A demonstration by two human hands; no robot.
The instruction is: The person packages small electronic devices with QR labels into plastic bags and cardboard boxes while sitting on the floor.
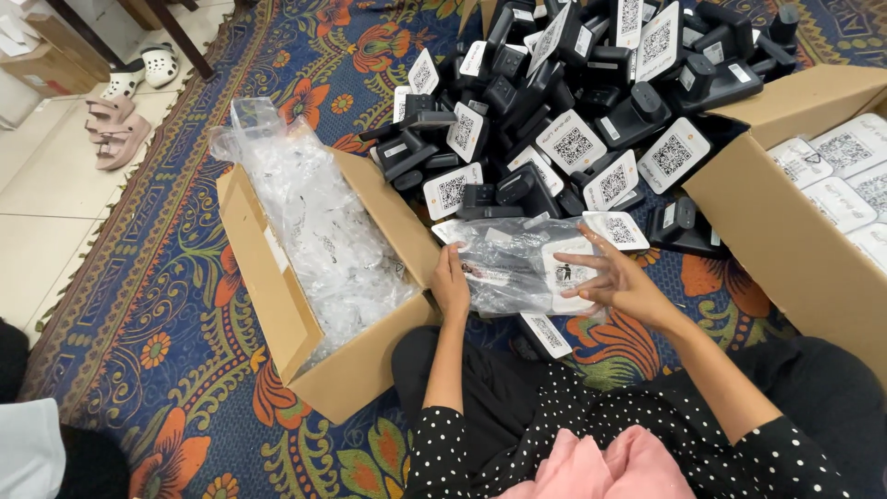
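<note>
Both hands meet over a clear plastic bag (pixel 508 268) at my knees: my left hand (pixel 451 285) is curled closed on the bag's near-left edge, while my right hand (pixel 617 282) lies on top with fingers (pixel 584 263) spread wide, pressing a white square plate (pixel 565 275) that shows through the film rather than gripping it. From my remote seat I read this as the bagging step, with one black stand and its white plate seemingly inside the bag, though the crumpled film hides most of it. I judge the next move calls for the left hand to keep the bag's mouth steady while the right flattens or folds the film around the piece. Just left of the hands, touching my left wrist, a cardboard box (pixel 277 314) stands open on the patterned carpet (pixel 166 305), filled with more clear bags. Beyond the bag lies a big heap of black stands (pixel 573 102) with white square plates. At the right edge a second cardboard box (pixel 785 231) holds packed white pieces. Far left, sandals (pixel 115 129) rest on the tiled floor.
</note>
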